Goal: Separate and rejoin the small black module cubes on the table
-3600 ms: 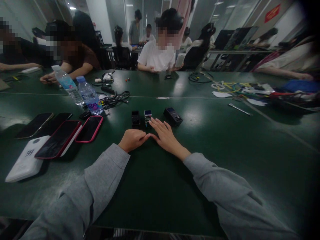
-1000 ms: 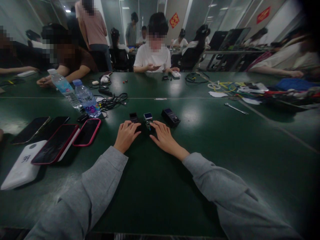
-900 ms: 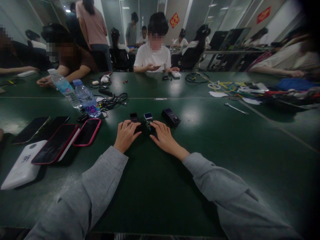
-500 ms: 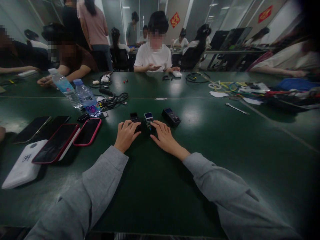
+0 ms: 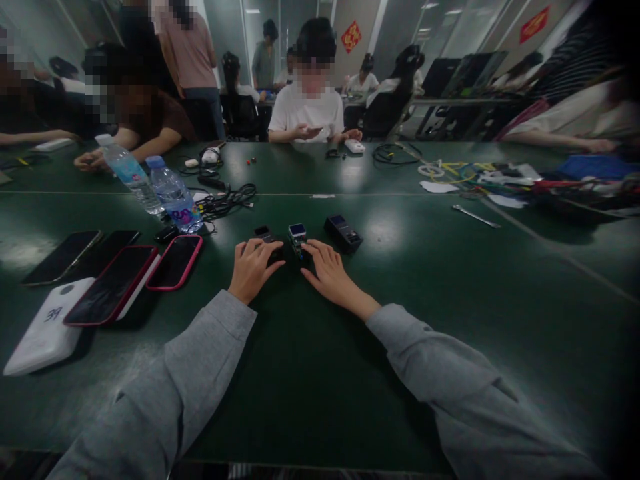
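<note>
Partly covered, partly blurred
The black handheld device (image 5: 263,233) is partly covered by the left hand (image 5: 250,272), the circuit board (image 5: 297,231) by the right hand (image 5: 327,272); toward the right edge of the tabletop (image 5: 320,380), the cable heap (image 5: 515,176) is blurred.

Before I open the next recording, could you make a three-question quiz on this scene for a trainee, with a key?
1. Which of these is nearest the right grip?
A. the white-capped bottle
B. the small device with an exposed circuit board
C. the blue cloth

2. True or false: the silver wrench lies between the two bottles.

3. Fill in: the phone nearest the left grip has a ___ rim.

Key:
1. B
2. False; the wrench lies to the right of the small device.
3. pink
</note>
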`<state>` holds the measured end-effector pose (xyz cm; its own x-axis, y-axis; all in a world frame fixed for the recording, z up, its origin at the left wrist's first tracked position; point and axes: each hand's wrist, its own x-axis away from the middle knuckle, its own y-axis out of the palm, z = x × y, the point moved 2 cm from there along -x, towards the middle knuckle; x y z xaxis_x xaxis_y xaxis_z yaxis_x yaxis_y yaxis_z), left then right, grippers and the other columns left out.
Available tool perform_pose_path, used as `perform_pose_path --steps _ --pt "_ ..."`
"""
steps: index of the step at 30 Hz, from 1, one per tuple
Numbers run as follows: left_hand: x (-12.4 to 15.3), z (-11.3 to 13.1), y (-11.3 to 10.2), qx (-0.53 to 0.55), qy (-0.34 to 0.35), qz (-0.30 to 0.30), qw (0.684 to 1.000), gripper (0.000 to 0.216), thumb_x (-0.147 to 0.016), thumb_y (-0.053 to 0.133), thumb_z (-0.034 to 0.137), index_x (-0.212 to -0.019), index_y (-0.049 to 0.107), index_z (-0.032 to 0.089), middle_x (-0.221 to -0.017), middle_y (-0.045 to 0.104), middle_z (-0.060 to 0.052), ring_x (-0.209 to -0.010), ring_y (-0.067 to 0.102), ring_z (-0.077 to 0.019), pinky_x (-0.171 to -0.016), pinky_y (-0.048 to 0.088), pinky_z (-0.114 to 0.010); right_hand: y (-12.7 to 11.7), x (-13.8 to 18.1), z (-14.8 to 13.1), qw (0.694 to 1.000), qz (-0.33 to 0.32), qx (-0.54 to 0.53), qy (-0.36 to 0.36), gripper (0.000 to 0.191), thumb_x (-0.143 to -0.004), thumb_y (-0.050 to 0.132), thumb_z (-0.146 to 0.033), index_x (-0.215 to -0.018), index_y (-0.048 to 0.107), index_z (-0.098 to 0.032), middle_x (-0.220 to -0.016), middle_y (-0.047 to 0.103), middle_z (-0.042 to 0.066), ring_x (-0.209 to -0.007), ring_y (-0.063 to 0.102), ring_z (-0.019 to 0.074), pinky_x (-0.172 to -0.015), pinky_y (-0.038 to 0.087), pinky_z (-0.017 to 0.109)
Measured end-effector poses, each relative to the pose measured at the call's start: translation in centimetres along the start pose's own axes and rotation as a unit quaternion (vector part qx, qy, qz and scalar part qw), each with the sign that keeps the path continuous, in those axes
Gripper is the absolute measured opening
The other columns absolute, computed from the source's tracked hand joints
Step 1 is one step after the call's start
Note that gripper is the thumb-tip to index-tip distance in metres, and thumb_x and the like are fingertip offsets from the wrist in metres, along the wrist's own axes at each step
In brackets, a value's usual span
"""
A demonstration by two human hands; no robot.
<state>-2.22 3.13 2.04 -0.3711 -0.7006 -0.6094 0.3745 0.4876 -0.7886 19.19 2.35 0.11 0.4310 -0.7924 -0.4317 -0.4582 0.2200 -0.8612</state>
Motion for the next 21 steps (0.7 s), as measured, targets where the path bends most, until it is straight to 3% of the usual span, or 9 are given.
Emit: perform_pose_path --steps 13,21 --pt "-0.06 -0.15 0.46 0.013 0.012 -0.025 1.0 0.049 -0.086 0.068 0.038 -0.13 0.051 0.022 -0.107 0.069 -0.009 -0.108 0.054 -0.0285 -0.088 0.039 -0.041 0.18 -0.03 0.08 1.0 0.0 0.001 -0.003 0.054 -0.097 0.045 -0.033 -0.146 0.024 -0.026 -0.146 0.034 0.011 -0.133 0.034 0.0298 -0.102 0.039 0.049" --pt "-0.17 0.01 0.42 0.021 0.018 -0.024 0.999 0.041 -0.091 0.06 0.034 -0.129 0.051 0.02 -0.105 0.067 -0.009 -0.106 0.054 -0.0268 -0.087 0.041 -0.039 0.1 -0.06 0.01 1.0 -0.001 0.006 -0.003 0.052 -0.097 0.045 -0.033 -0.145 0.027 -0.024 -0.146 0.035 0.011 -0.133 0.034 0.0294 -0.102 0.039 0.048"
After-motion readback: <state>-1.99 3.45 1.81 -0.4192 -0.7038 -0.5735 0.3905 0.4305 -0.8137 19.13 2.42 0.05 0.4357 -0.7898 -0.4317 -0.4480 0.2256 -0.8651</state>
